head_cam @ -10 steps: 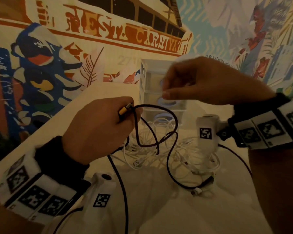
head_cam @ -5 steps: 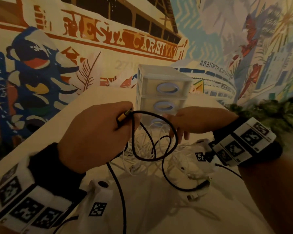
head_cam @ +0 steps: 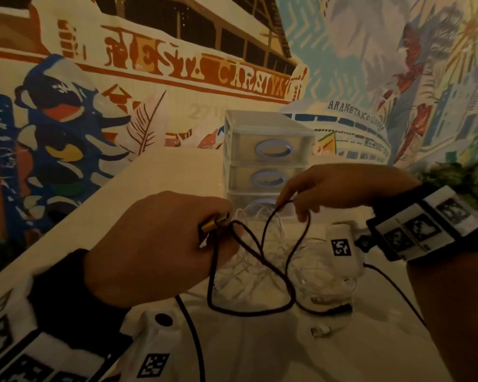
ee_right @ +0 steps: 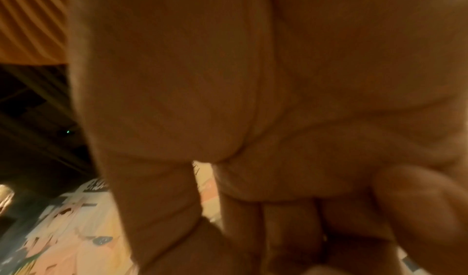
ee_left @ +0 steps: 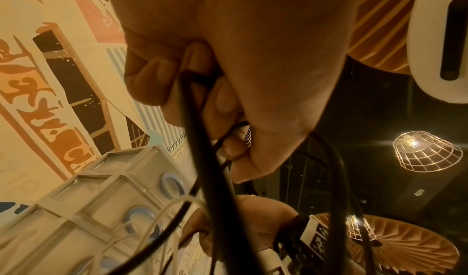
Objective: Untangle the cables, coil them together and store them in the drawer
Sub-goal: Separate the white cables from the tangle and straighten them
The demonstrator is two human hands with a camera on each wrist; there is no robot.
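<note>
My left hand (head_cam: 218, 234) grips the black cable (head_cam: 246, 314) just behind its gold plug (head_cam: 213, 225), above the table. The cable hangs in crossed loops over a heap of tangled white cables (head_cam: 262, 274). My right hand (head_cam: 290, 206) reaches in from the right, and its curled fingers pinch the top of one black loop. Behind them stands a clear three-drawer unit (head_cam: 268, 133) with blue handles, all drawers closed. The left wrist view shows my fingers (ee_left: 222, 103) wrapped around the black cable (ee_left: 202, 159), with the drawer unit (ee_left: 101, 199) beyond. The right wrist view is a blur of palm.
The pale table (head_cam: 163, 172) ends at a painted mural wall on the left and behind. A loose white plug (head_cam: 319, 331) lies near the front right. A green plant (head_cam: 469, 175) sits at the right. Wire lamps (ee_left: 425, 155) hang overhead.
My right hand has come down from in front of the drawer unit and taken hold of a loop of the black cable. The left hand has kept its grip at the plug.
</note>
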